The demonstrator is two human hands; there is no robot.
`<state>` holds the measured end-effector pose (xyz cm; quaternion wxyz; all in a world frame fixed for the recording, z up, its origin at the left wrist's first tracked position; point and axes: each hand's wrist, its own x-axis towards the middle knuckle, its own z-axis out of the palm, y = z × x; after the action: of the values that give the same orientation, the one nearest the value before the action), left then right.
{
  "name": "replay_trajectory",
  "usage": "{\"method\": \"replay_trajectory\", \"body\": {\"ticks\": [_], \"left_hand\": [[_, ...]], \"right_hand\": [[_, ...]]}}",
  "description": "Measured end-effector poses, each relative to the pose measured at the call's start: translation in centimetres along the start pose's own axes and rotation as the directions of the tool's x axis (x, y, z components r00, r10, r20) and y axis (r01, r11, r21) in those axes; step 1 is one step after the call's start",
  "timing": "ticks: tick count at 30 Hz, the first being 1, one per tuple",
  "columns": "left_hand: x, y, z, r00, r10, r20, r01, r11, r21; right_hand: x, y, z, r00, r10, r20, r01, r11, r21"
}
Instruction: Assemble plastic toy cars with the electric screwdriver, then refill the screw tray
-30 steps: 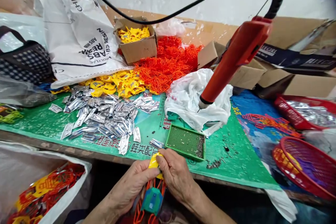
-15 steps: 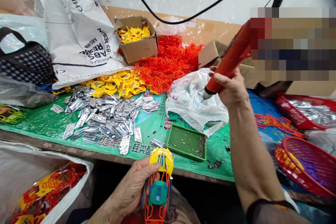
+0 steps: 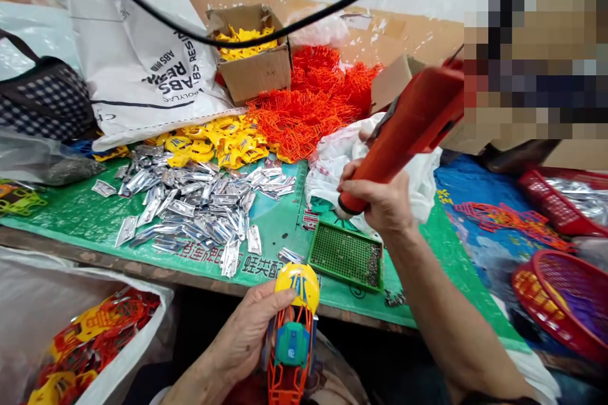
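My left hand point(image 3: 254, 323) grips a toy car point(image 3: 292, 342) at the table's front edge, thumb on its yellow nose. The car has an orange lattice frame and a teal block in its middle. My right hand point(image 3: 380, 196) is wrapped round a red electric screwdriver point(image 3: 403, 133), tilted with its tip down to the left. That tip hangs above the far end of a green mesh tray point(image 3: 339, 253), which holds small screws point(image 3: 373, 266) along its right side. Behind the screwdriver lies a crumpled white plastic bag point(image 3: 327, 164).
Silvery plates point(image 3: 204, 202) are heaped on the green table cover, with yellow car parts point(image 3: 204, 142) and orange frames point(image 3: 308, 107) behind. A box point(image 3: 256, 76) stands at the back. Red baskets point(image 3: 560, 291) sit at right; a white sack point(image 3: 142, 329) of parts is lower left. A black cable point(image 3: 228, 42) crosses above.
My right hand has brought the screwdriver down and to the left, closer to the mesh tray. The toy car stays in my left hand, nearly still. The view has shifted slightly.
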<state>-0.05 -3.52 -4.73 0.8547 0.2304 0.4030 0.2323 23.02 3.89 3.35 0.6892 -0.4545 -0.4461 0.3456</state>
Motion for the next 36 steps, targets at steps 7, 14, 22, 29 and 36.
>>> {"method": "replay_trajectory", "body": {"ticks": [7,14,22,29,36], "left_hand": [[0.0,-0.1,0.5,1.000,0.003,0.002,-0.003,1.000,0.007],[0.1,0.0,0.8,1.000,-0.007,0.017,0.007,1.000,0.008],[0.0,0.1,1.2,1.000,-0.015,0.004,0.015,1.000,-0.012],[0.1,0.1,1.1,1.000,-0.017,0.006,0.017,1.000,0.002],[0.0,0.2,1.3,1.000,-0.011,-0.005,0.011,1.000,0.009]], "right_hand": [[-1.8,3.4,-0.3,0.989,-0.045,-0.139,0.034,0.996,-0.077],[-1.7,4.5,-0.4,0.986,-0.028,-0.162,0.013,0.995,-0.095],[-2.0,4.9,-0.7,0.990,-0.032,-0.138,0.013,0.991,-0.137],[-1.8,5.0,-0.5,0.989,-0.044,-0.142,0.026,0.992,-0.123],[-2.0,4.8,-0.5,0.991,-0.038,-0.129,0.020,0.991,-0.132]]}}
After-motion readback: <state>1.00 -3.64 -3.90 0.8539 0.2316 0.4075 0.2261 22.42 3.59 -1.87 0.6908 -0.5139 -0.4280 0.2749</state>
